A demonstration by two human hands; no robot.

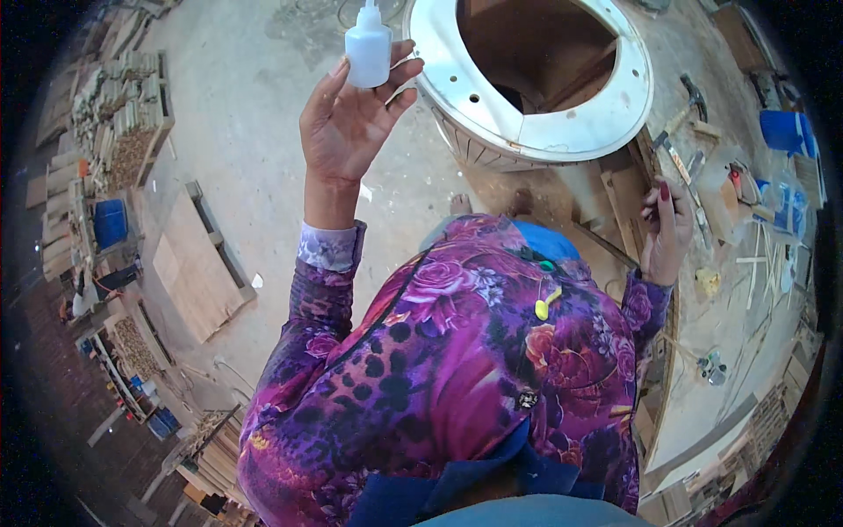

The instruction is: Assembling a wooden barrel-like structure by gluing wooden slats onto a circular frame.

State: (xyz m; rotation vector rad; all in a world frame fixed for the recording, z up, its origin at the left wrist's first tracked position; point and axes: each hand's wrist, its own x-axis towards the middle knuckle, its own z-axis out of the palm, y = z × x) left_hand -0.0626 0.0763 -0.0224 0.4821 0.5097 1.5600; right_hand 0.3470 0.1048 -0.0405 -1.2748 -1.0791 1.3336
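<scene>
A small white squeeze bottle (368, 51) with a narrow nozzle stands upright in my raised left hand (351, 119), its thumb on one side and its fingers on the other. To the right of it is a large round wooden form (492, 149) topped by a white ring (562, 132) with a wide opening and small holes. Beyond the ring's lower right edge, my right hand (665, 230) is held near the long wooden boards. Its fingers are curled with the thumb against them; whatever they may hold is hidden.
A hammer (694, 98) lies to the right of the ring, near a blue container (784, 132) and thin wood strips (762, 268). On the left are stacked wood sticks (123, 132), a blue crate (111, 223) and a flat wooden panel (198, 268) on the concrete floor.
</scene>
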